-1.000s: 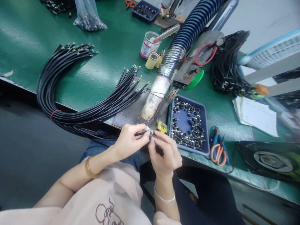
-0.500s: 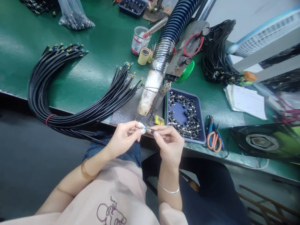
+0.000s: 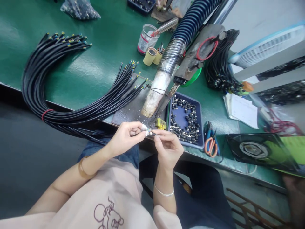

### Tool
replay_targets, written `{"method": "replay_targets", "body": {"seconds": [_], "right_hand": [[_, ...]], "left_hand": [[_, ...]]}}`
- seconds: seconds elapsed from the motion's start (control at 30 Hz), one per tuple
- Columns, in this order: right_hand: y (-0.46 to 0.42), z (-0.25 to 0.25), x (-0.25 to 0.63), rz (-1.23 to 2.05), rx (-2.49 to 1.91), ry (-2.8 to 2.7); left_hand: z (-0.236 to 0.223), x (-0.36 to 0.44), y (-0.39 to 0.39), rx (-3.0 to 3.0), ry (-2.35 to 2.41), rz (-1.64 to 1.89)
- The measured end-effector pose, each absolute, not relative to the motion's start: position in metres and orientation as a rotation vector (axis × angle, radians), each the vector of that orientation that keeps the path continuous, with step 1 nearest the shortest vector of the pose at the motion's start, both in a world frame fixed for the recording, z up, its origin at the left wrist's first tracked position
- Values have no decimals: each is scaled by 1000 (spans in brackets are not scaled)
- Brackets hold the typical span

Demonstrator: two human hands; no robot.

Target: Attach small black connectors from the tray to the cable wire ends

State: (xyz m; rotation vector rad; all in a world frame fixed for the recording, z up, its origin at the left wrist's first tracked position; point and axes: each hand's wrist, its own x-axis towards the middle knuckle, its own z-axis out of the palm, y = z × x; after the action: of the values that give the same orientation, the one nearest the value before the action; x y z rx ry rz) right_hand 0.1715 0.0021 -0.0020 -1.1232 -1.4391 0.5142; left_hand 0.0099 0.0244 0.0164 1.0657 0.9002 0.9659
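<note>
My left hand (image 3: 127,136), white coverings on thumb and fingertip, pinches thin coloured wire ends (image 3: 148,129). The cable behind them is hidden by the hand. Close against these wires, my right hand (image 3: 168,145) grips a small black connector (image 3: 154,134) with metal prongs pointing left; fingers cover part of it. Whether wires and prongs touch is too small to tell. Just beyond the fingertips lies a yellow block (image 3: 161,123). To the left, a thick bundle of black cables (image 3: 69,116), tied with a red band, curves over the table edge with coloured wire tips.
A blue tray (image 3: 202,127) of black connectors stands right of the hands. Above the work plate (image 3: 124,117) hang a fume hose (image 3: 154,92) and a metal-armed fixture (image 3: 190,60). Orange-handled pliers (image 3: 211,146), a dark fan unit (image 3: 257,151) and papers (image 3: 244,109) lie rightward.
The view has shifted slightly. Both hands stay together at the table edge, their fingers moving a little; the right fingers sit slightly looser around the connector.
</note>
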Motion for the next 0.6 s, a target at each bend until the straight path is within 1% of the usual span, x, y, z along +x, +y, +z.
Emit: {"method": "replay_targets", "body": {"seconds": [0.13,0.37,0.43,0.6], "right_hand": [[1,-3,170,512,-1134,-1425],[-3,-10,168,300,-1146,-1471],[-4,-9,169,316,-1175,-1455],[-2,-5,168,480,-1235,-1379]], "left_hand": [[15,11,25,1096,902,956],[14,15,27,1145,904,987],[14,15,28,1161,899,961],[11,14,26,1178,888,955]]}}
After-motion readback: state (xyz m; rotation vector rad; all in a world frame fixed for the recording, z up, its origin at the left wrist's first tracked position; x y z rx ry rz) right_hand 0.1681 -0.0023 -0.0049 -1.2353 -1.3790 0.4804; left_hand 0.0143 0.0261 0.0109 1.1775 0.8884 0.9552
